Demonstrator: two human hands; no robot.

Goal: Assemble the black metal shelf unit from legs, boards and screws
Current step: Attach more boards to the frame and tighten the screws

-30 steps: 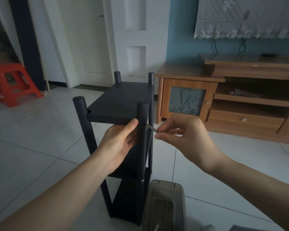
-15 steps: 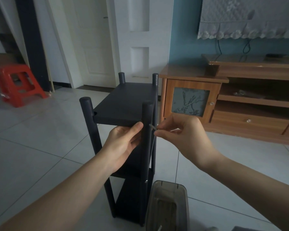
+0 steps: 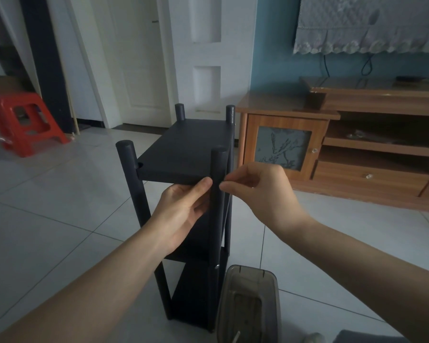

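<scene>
A: Head view. Where is the shelf unit (image 3: 183, 184)?

B: Upright on the pale tiled floor (image 3: 47, 219), centre frame. Four black legs, top board (image 3: 186, 149) seated between them, lower boards below in shadow.

A: Left hand (image 3: 181, 211)?

B: Under the front edge of the top board, thumb up against the near right leg (image 3: 218, 194), fingers curled round that leg from behind.

A: Right hand (image 3: 260, 189)?

B: At the same leg from the right side, just below the top board. Thumb and forefinger are pinched together at the leg. Something small sits in the pinch; too small to tell what.

A: Surroundings?

B: Smoky translucent container (image 3: 249, 305) on the floor touching or just beside the unit's base, cannot tell which. Wooden TV cabinet (image 3: 332, 149) behind right, red plastic stool (image 3: 22, 122) far left, white door (image 3: 144, 58) behind.
</scene>
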